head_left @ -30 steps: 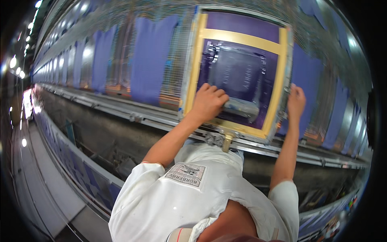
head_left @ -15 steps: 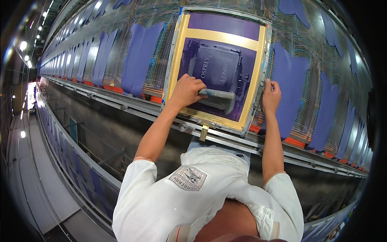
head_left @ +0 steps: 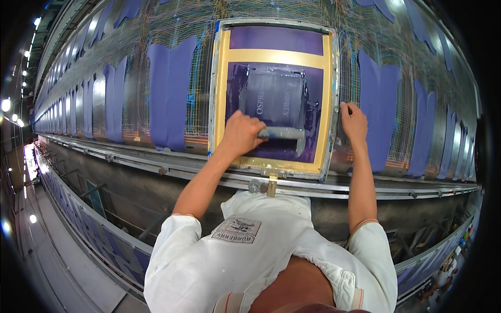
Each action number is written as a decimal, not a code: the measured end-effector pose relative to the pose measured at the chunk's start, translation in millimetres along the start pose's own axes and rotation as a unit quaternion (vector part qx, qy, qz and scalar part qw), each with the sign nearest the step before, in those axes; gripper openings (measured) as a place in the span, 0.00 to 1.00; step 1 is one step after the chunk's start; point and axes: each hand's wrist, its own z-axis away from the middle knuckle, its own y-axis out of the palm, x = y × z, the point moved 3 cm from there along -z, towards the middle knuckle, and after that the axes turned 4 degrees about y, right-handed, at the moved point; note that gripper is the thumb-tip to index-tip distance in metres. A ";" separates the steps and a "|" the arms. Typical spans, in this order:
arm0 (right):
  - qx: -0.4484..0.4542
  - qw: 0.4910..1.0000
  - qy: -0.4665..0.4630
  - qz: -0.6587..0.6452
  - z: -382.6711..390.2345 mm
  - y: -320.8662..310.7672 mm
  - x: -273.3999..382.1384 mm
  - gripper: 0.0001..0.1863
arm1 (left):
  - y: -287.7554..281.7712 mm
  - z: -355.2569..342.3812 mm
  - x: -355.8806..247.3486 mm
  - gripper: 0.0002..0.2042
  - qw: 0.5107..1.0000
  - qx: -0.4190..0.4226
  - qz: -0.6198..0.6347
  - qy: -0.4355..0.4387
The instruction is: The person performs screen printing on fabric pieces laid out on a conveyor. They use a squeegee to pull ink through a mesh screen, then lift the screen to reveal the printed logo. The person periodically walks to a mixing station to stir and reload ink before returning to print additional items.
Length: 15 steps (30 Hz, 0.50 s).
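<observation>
My left hand (head_left: 243,134) is closed around one end of a grey squeegee (head_left: 284,133), which lies crosswise over the near part of a screen-printing frame (head_left: 335,78). Inside the frame, the purple mesh (head_left: 276,37) is bordered with yellow tape (head_left: 276,58). Dark wet ink (head_left: 312,107) shows around a greyish rectangle with pale lettering. Beside the frame's right edge, my right hand (head_left: 356,124) has its fingers curled together. What they hold, if anything, is too small to make out.
Purple fabric panels (head_left: 169,96) lie in a row along the long printing table, with another panel (head_left: 377,109) right of the frame. A metal rail (head_left: 209,179) runs along the near edge, where a brass-coloured bracket (head_left: 272,186) sits below the frame. Another table with panels (head_left: 112,229) stands at lower left.
The whole view has shifted and turned slightly. The squeegee stays near the frame's near end in my left hand. My right hand appears slightly farther from the frame's edge.
</observation>
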 end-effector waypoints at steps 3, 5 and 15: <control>-0.076 0.931 -0.324 -0.151 -24.2 -14.5 51.3 0.20 | -23.2 -60.4 41.6 0.16 0.999 -0.022 -0.037 0.007; 0.117 0.918 -0.324 -0.194 -24.3 -26.9 118.6 0.23 | -35.2 -95.8 69.5 0.17 0.999 -0.007 -0.037 0.000; 0.101 0.895 -0.427 0.083 19.6 35.6 132.7 0.18 | -14.8 -81.7 52.3 0.14 0.998 -0.049 -0.026 0.006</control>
